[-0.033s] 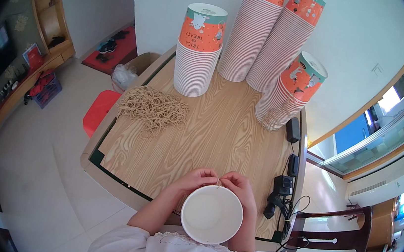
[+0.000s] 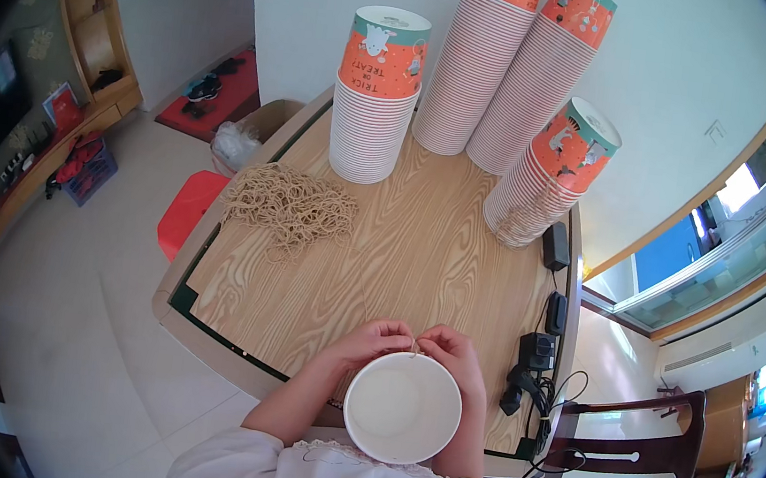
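Close to my body, a white paper bucket (image 2: 403,411) has its open mouth turned up toward me, and its inside looks bare. At its far rim a short bit of tan twine (image 2: 414,346) shows between my fingertips. My left hand (image 2: 379,338) pinches it from the left, and my right hand (image 2: 450,349) pinches from the right. Both hands are closed, with fingertips nearly touching just beyond the rim. A loose heap of the same tan twine (image 2: 287,207) lies on the table's left side. How the twine joins the bucket is too small to make out.
Tall stacks of upside-down orange and green paper buckets (image 2: 378,97) stand along the back of the wood-grain table (image 2: 383,239). Twine strands hang over the right stack (image 2: 552,178). Black adapters and cables (image 2: 536,351) line the right edge. A dark wooden chair (image 2: 623,455) is beside it.
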{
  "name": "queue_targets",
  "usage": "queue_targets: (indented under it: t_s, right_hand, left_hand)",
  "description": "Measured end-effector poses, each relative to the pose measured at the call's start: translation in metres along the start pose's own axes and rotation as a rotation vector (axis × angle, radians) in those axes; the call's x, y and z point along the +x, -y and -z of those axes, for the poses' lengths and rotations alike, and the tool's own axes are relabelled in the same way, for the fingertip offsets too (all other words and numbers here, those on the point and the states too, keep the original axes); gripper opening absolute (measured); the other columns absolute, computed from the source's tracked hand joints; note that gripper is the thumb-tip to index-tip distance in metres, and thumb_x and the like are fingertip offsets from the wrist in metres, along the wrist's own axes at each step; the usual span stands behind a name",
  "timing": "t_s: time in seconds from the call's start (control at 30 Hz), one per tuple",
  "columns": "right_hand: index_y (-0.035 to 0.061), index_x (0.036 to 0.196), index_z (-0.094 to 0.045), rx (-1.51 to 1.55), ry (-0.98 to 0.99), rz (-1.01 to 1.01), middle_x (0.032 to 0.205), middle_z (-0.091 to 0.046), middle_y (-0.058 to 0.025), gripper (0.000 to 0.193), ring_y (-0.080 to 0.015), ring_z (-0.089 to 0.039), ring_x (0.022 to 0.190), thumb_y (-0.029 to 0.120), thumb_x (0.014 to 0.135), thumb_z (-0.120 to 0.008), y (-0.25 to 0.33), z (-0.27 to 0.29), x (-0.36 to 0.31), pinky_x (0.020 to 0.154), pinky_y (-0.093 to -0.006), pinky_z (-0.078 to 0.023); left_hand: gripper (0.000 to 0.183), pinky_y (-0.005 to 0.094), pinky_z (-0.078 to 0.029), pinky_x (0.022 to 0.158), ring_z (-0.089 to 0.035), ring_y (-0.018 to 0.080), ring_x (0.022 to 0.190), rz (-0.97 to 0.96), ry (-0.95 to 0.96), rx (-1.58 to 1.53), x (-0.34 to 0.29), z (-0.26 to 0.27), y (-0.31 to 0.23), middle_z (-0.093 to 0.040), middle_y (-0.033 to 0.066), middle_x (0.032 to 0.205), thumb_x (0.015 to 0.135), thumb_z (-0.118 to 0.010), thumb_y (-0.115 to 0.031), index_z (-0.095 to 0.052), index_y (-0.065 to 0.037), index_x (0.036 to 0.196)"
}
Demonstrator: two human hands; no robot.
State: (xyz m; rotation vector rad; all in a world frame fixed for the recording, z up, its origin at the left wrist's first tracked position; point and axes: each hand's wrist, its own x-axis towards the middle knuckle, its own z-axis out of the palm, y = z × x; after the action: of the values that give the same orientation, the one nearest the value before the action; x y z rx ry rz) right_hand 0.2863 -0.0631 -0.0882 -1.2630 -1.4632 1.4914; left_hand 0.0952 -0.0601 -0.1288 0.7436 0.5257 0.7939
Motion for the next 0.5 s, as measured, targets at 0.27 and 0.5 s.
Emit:
queue_targets:
  t_s: [0.27,0.5]
  right_hand:
    - [0.0004,0.085,-0.061,0.019,0.019,0.023,0.073,-0.059,0.0003,0.007,-0.0057,-0.053,0.068,0.006,0.082,-0.062,-0.007,0.000,0.003,0.060,-0.0202,-0.043]
    - [0.0013,0.084,-0.060,0.057,0.042,0.025,0.074,-0.059,0.0007,0.005,-0.0051,-0.053,0.066,0.005,0.082,-0.062,-0.004,0.002,0.000,0.060,-0.0197,-0.044]
  left_hand:
    - [0.012,0.0225,-0.048,0.064,-0.059,0.0100,0.070,0.059,0.051,-0.086,0.004,0.015,0.010,-0.061,0.0020,0.078,0.083,-0.061,-0.016,-0.057,-0.006,0.089]
    - [0.010,0.0163,-0.039,0.053,-0.050,0.0040,0.062,0.099,-0.027,-0.068,0.005,0.005,0.007,-0.055,-0.0044,0.072,0.084,-0.061,-0.019,-0.057,-0.010,0.086]
